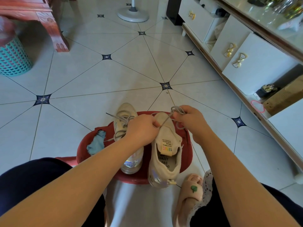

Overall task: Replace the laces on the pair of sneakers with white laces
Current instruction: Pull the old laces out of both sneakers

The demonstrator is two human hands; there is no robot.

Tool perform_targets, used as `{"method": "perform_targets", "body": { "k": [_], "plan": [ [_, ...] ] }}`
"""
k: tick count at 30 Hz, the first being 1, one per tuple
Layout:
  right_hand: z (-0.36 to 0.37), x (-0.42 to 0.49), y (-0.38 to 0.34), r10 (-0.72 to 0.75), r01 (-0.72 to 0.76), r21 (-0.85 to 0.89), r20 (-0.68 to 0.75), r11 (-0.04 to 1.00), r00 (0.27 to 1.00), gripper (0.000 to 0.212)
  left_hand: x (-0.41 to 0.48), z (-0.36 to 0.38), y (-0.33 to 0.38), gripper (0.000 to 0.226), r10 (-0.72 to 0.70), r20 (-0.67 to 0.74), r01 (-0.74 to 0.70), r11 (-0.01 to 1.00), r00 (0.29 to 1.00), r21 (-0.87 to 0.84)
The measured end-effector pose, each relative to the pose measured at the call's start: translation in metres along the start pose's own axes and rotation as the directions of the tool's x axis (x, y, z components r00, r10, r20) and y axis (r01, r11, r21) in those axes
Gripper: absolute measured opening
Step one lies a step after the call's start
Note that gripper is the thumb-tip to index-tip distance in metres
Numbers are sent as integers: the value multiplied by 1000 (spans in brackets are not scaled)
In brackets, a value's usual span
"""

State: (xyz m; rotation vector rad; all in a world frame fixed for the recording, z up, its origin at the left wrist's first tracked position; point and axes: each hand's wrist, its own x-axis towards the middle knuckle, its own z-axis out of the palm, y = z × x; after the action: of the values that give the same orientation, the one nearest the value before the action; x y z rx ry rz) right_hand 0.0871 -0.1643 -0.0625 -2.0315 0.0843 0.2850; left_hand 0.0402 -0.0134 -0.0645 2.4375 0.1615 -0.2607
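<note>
Your right hand (191, 122) pinches a grey lace (177, 110) above the beige sneaker (165, 145) your left hand (141, 128) grips; a second sneaker (126, 110) stands beside it on a red stool (82, 151).

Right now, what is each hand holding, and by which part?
The right hand grips the grey lace by its bunched loose part; the left hand pinches the same lace lower, over the sneaker.

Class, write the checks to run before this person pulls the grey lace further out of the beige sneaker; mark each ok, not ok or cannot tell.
1. Right hand grips the bunched grey lace: ok.
2. Left hand holds that lace by the beige fabric sneaker: ok.
3. Both sneakers rest on the round red stool: ok.
4. Second beige sneaker unlaced: not ok.
5. White laces within reach: cannot tell.
</note>
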Motion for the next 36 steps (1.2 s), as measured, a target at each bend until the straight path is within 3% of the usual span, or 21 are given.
{"method": "perform_targets", "body": {
  "k": [3,6,9,13,17,20,21,26,28,30,33,36],
  "plan": [
    [6,-3,0,67,-68,10,26,998,997,17,0,0,-3,18,-3,1,3,1000,1000,16],
    [19,-6,0,89,-101,132,96,986,991,11,1,0,-3,18,-6,5,6,1000,1000,22],
    [29,-7,2,164,-179,286,74,941,984,12,2,1,-1,17,-18,2,18,1000,1000,20],
    [34,-4,6,323,-308,676,109,669,940,19,1,2,0,20,-17,32,16,999,999,39],
    [31,0,9,401,-361,704,118,612,909,27,-3,6,4,19,-3,25,1,997,1000,75],
    [5,11,11,391,-328,856,165,399,905,29,-1,-2,-5,17,-47,-17,49,991,999,125],
    [-4,14,11,372,-339,849,186,404,909,28,-2,-3,-7,17,-45,-13,46,992,999,115],
    [4,-4,14,271,-432,549,352,715,896,17,-4,-3,-6,17,-11,-9,12,995,1000,97],
    [6,-10,6,223,-338,329,341,882,913,14,-2,-2,-5,16,-11,-17,13,997,1000,77],
    [1,-15,-8,124,-145,64,259,987,958,13,-1,-2,-2,15,-12,-21,13,999,1000,46],
    [-6,-22,-27,-75,85,-123,85,989,994,17,0,1,1,16,-24,-44,22,999,999,-42],
    [-11,-30,-42,-214,206,-264,-3,942,977,21,3,4,5,18,-17,-75,10,995,997,-95]
  ]
}}
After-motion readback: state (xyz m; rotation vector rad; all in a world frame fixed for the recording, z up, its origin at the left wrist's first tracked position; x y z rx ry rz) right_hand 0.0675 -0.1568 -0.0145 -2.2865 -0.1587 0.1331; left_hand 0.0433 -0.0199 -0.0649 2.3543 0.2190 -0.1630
